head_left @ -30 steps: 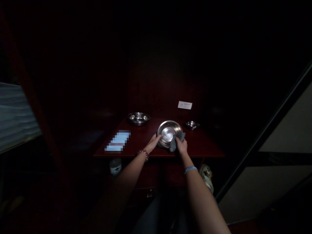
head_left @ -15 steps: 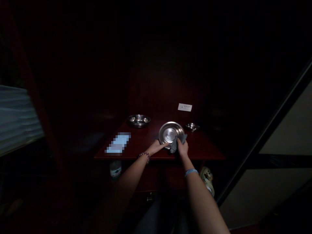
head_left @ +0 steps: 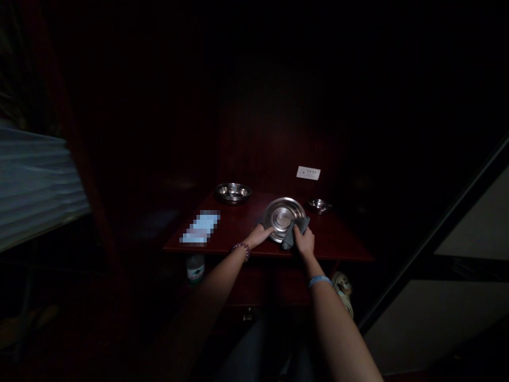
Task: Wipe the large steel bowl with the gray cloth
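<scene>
A round stainless steel plate [head_left: 282,216] with a raised rim is tilted toward me above the dark red desk [head_left: 234,233]. My left hand [head_left: 259,235] grips its lower left rim, thumb on the inner face and fingers hidden behind. In my right hand [head_left: 304,241] is a grey cloth [head_left: 292,235], pinched over the plate's lower right rim. Behind to the left stands a shiny metal bowl [head_left: 233,194]. A smaller metal dish [head_left: 319,206] sits at the back right.
A pixelated bright panel [head_left: 201,227] lies on the desk's left side. Below the desk are a bottle [head_left: 195,269] on the left and a pale clog-like shoe [head_left: 343,289] on the right. A white socket plate [head_left: 308,173] is on the back wall.
The whole view has shifted, so the scene sits slightly farther right. Both hands keep their hold on the plate and cloth; the cloth now lies more spread at the rim.
</scene>
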A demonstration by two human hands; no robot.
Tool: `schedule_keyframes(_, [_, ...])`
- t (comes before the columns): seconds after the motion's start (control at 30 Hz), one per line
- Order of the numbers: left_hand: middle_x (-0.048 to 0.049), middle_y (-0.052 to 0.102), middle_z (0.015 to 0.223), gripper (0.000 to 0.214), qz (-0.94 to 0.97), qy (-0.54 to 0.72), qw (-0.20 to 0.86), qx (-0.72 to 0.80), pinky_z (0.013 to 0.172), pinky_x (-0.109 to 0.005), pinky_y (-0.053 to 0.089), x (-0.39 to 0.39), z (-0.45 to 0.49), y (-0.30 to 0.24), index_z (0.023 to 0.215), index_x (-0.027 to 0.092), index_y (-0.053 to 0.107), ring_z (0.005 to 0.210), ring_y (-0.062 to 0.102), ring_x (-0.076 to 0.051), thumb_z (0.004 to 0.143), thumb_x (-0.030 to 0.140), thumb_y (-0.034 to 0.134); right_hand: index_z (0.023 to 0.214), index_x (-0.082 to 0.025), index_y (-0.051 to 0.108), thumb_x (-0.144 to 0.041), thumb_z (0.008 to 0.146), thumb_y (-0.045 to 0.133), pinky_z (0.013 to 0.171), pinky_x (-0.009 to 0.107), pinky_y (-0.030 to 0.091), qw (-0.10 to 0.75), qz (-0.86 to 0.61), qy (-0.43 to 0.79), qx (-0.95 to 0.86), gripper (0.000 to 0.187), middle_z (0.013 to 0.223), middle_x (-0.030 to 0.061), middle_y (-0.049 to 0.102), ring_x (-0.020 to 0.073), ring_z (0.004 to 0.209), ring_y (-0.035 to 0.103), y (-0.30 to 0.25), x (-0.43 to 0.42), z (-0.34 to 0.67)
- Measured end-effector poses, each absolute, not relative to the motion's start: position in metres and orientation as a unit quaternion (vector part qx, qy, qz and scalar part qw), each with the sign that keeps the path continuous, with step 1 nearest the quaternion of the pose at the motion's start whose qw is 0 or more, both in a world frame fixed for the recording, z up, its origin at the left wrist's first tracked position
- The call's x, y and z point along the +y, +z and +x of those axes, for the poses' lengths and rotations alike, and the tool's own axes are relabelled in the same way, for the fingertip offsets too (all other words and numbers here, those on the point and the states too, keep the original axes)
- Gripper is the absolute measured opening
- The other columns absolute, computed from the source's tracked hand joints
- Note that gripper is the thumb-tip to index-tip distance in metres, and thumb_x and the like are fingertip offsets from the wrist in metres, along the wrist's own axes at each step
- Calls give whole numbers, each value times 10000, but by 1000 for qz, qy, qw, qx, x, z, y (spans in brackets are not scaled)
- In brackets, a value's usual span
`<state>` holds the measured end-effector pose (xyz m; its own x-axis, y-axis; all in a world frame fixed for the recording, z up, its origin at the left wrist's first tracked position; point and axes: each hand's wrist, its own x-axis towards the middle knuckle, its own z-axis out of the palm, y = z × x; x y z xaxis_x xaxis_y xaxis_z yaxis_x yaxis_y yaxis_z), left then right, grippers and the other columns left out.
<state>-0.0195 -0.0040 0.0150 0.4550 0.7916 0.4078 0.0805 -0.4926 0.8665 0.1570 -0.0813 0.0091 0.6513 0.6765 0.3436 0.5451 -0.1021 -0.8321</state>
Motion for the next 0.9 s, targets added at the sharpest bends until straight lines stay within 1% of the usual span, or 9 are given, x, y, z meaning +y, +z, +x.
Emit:
schedule_keyframes(0.2, [-80, 704, 1198, 373, 744, 418, 425, 302, 1087, -387, 410, -2, -18, 14, 1103, 160, 691, 1184, 607, -274, 784, 310, 567, 1059, -146, 721, -456, 852, 572, 878, 333, 513, 537, -735, 63, -410, 401, 1016, 149, 738, 278, 1001, 686, 8, -78, 156])
schedule_keyframes(0.43, [-85, 704, 1197, 375, 729, 418, 443, 313, 1074, -383, 417, -4, -19, 16, 1100, 177, 703, 1172, 610, -287, 766, 300, 583, 1034, -146, 724, -454, 855, 560, 874, 320, 517, 538, -735, 74, -406, 392, 1007, 145, 741, 270, 1001, 690, 7, -75, 157])
schedule_keyframes(0.53, [-93, 695, 1214, 388, 729, 425, 445, 300, 1084, -416, 396, -7, -20, 18, 1120, 162, 697, 1186, 596, -305, 770, 299, 600, 1027, -149, 727, -454, 856, 556, 872, 331, 518, 531, -739, 76, -408, 389, 997, 146, 742, 278, 992, 692, 7, -76, 158])
schedule_keyframes(0.7, [-105, 671, 1254, 446, 738, 421, 446, 280, 1118, -451, 362, -6, -21, 18, 1167, 168, 667, 1220, 578, -307, 767, 363, 636, 1034, -156, 725, -458, 844, 575, 886, 337, 513, 524, -746, 68, -405, 387, 1005, 145, 740, 282, 1009, 688, 8, -76, 157])
schedule_keyframes(0.9, [-97, 673, 1252, 487, 738, 424, 441, 284, 1096, -401, 410, -3, -20, 14, 1170, 201, 666, 1221, 587, -299, 737, 423, 690, 1055, -160, 722, -464, 843, 583, 884, 330, 511, 517, -752, 68, -403, 396, 1017, 147, 739, 282, 1015, 685, 8, -78, 155])
